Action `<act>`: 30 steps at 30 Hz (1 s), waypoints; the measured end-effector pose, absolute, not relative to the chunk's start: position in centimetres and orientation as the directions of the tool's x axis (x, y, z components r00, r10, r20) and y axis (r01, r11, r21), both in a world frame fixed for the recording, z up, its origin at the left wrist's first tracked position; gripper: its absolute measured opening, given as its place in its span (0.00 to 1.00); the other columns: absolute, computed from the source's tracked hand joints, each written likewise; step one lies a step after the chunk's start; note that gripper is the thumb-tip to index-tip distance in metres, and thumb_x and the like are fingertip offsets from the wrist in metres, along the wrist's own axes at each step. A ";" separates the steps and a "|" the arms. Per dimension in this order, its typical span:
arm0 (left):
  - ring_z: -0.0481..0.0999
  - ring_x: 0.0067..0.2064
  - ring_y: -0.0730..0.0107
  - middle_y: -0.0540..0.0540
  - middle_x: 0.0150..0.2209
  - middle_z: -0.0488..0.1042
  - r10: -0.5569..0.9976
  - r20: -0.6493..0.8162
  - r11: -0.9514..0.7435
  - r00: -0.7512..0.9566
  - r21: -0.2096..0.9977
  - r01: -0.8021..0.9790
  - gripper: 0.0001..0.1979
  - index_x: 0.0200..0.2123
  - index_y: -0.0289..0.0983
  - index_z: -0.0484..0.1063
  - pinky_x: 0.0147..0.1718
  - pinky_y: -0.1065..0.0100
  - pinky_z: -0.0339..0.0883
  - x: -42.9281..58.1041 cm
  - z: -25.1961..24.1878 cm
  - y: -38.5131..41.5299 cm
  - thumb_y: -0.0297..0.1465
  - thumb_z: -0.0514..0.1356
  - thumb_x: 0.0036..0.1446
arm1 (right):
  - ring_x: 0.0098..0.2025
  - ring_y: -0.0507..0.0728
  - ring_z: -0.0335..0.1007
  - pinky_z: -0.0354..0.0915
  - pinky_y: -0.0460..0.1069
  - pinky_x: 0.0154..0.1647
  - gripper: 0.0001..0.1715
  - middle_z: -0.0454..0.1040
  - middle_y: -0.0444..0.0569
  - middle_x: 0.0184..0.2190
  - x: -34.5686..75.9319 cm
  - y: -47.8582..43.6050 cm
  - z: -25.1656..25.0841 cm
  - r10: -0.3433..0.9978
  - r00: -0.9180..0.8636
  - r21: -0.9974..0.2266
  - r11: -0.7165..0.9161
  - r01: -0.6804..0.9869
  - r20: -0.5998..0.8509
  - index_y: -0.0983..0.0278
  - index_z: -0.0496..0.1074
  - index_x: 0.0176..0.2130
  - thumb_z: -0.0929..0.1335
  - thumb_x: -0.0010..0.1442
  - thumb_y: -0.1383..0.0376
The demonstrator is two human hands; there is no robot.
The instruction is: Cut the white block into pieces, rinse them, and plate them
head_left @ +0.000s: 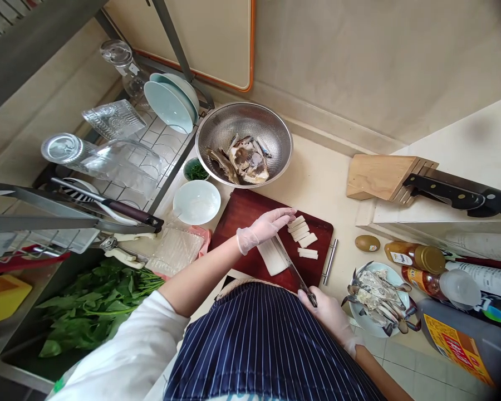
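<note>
A dark red cutting board (242, 214) lies on the counter in front of me. On it rests a white block of food (272, 257) and several cut white strips (303, 234). My gloved left hand (264, 228) lies flat with fingers stretched out, its fingertips touching the strips. My gloved right hand (332, 317) is closed round the handle of a knife (294, 270), whose blade lies across the white block.
A metal colander (275, 128) with crab pieces stands behind the board. A white bowl (197, 201) and a dish rack (121, 150) are to the left. Leafy greens (96, 303) lie in the sink. A plate of crab (378, 295), bottles (417, 257) and a knife block (379, 177) are on the right.
</note>
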State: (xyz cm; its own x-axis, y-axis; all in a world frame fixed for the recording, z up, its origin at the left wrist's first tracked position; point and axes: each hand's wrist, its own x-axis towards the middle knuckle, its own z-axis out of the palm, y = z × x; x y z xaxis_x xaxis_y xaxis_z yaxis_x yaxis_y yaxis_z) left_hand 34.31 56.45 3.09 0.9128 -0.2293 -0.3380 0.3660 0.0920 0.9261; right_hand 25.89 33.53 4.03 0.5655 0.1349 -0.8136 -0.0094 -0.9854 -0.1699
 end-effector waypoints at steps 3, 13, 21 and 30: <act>0.69 0.57 0.65 0.36 0.56 0.69 -0.229 -0.344 0.093 0.911 0.923 0.372 0.19 0.56 0.32 0.64 0.59 0.60 0.59 34.3 3.2 56.4 0.31 0.51 0.63 | 0.38 0.60 0.75 0.60 0.47 0.33 0.24 0.78 0.52 0.32 25.7 33.4 4.0 0.140 0.577 -0.179 -0.984 -0.011 -0.804 0.61 0.69 0.37 0.54 0.65 0.51; 0.70 0.55 0.65 0.34 0.56 0.70 -0.222 -0.318 0.123 0.922 0.929 0.350 0.20 0.56 0.30 0.63 0.58 0.60 0.59 34.2 2.4 56.3 0.31 0.52 0.63 | 0.39 0.60 0.75 0.60 0.47 0.34 0.24 0.78 0.53 0.34 25.8 33.5 4.0 0.131 0.563 -0.146 -0.989 0.017 -0.816 0.62 0.68 0.38 0.53 0.66 0.51; 0.71 0.55 0.64 0.36 0.53 0.72 -0.224 -0.314 0.079 0.923 0.938 0.339 0.20 0.57 0.32 0.64 0.57 0.58 0.60 34.3 1.6 56.4 0.31 0.52 0.63 | 0.36 0.60 0.75 0.56 0.47 0.29 0.20 0.78 0.52 0.31 26.0 34.0 4.1 0.113 0.550 -0.117 -0.993 0.029 -0.827 0.60 0.66 0.34 0.53 0.66 0.54; 0.70 0.55 0.64 0.36 0.53 0.72 -0.200 -0.390 0.023 0.899 0.916 0.402 0.20 0.58 0.31 0.62 0.59 0.57 0.58 34.4 2.4 56.2 0.27 0.51 0.63 | 0.35 0.61 0.74 0.56 0.48 0.30 0.19 0.77 0.54 0.30 25.6 34.1 3.6 0.113 0.560 -0.141 -0.990 -0.006 -0.821 0.61 0.64 0.31 0.53 0.66 0.56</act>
